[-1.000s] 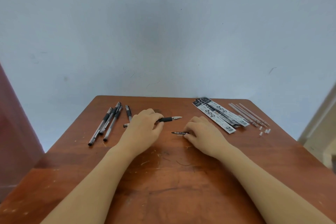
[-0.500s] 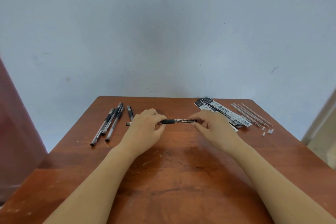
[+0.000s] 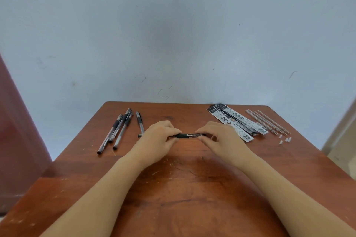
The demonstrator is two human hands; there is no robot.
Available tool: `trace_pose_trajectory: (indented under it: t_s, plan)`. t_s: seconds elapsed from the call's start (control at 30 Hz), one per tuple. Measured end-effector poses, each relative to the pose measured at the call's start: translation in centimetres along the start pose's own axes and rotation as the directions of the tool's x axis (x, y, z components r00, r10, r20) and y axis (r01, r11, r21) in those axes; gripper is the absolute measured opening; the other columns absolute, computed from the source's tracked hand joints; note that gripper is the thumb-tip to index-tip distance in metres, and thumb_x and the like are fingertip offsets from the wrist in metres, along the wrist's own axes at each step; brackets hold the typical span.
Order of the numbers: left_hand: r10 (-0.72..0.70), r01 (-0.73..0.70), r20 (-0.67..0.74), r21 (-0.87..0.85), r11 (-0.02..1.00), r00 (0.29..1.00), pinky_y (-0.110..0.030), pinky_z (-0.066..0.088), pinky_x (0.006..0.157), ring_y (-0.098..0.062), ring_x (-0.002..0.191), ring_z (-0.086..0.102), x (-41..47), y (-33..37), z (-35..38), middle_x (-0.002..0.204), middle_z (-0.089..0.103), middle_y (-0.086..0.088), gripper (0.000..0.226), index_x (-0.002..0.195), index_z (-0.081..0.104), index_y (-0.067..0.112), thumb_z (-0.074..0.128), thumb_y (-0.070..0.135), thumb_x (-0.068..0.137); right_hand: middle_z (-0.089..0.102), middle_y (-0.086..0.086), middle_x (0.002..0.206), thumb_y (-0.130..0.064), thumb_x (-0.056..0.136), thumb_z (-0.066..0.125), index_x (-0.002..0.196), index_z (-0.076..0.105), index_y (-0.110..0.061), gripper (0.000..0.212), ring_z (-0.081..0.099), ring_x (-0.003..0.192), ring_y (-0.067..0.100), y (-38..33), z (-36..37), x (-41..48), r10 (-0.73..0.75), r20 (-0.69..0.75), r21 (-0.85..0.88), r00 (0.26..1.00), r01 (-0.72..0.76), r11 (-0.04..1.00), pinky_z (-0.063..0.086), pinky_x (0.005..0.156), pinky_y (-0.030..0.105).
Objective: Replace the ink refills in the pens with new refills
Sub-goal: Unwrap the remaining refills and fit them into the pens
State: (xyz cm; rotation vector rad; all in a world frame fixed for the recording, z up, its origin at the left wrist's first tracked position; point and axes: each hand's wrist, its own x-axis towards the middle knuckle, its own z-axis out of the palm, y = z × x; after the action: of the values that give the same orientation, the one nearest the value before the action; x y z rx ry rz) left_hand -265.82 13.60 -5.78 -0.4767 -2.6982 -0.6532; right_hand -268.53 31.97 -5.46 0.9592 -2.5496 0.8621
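**While both hands hold one pen, the step is at its joint**

As I watch from my station, the wooden desk (image 3: 192, 188) fills the lower view, scratched and bare at its near edge. Over its middle, the left hand (image 3: 158, 140) and the right hand (image 3: 221, 136) meet, each with its fingers curled and pinching one end of a black pen (image 3: 189, 135). The pen lies level between them, just above the desk top.

Toward the far right corner lie overlapping refill packets (image 3: 237, 121), fanned flat. Near the far left edge, three pens (image 3: 117, 131) lie touching side by side, and one more pen (image 3: 140, 123) lies just beside the left hand. Beyond the packets, close to the right edge, is a row of thin loose refills (image 3: 267, 121), and a few tiny white caps (image 3: 285, 139) sit just nearer me.

I judge this pen is being either pulled apart or pushed back together; I cannot tell which from the grip alone. Either way, the next move calls for a straight pull or push along the barrel, both pinches firm, without bending it.

White print on the pen seems to read "Guangbo", followed by smaller letters I cannot make out. The packets carry large figures like "009"; their fine print is too small.
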Motion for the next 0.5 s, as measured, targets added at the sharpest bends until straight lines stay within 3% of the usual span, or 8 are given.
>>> trace_pose_trajectory:
  t_s: [0.13,0.3,0.5]
  plan:
    - [0.034,-0.036,0.046,0.038,0.999,0.998,-0.016,0.024,0.07,-0.008,0.084,0.038,-0.15,-0.06,0.1,0.093,0.047,0.006,0.026,0.114,0.061,0.017,0.047,0.017,0.091,0.058,-0.004,0.073,-0.005,0.082,0.063,0.09,0.072,-0.007,0.012,0.051,0.073,-0.014,0.19,0.11,-0.14,-0.03,0.002,0.031,1.0,0.03,0.999,0.036,0.066,0.005]
    - [0.04,-0.042,0.052,0.041,0.998,0.998,-0.015,0.023,0.07,-0.008,0.085,0.036,-0.19,0.4,0.25,0.105,0.054,-0.001,0.027,0.116,0.058,0.015,0.044,0.016,0.093,0.057,-0.005,0.072,-0.003,0.081,0.063,0.088,0.072,-0.006,0.012,0.052,0.07,-0.012,0.26,-0.19,-0.17,-0.028,-0.027,0.072,0.999,0.03,0.997,0.036,0.063,0.005]
    - [0.046,-0.047,0.022,0.022,0.999,0.999,-0.014,0.026,0.066,-0.009,0.08,0.038,-0.14,0.57,0.59,0.104,0.054,-0.003,0.026,0.114,0.059,0.013,0.045,0.016,0.092,0.056,-0.007,0.07,-0.011,0.081,0.06,0.088,0.072,-0.008,0.015,0.052,0.071,-0.01,0.06,-0.39,-0.21,-0.026,-0.048,0.095,0.999,0.03,0.995,0.035,0.063,0.004]
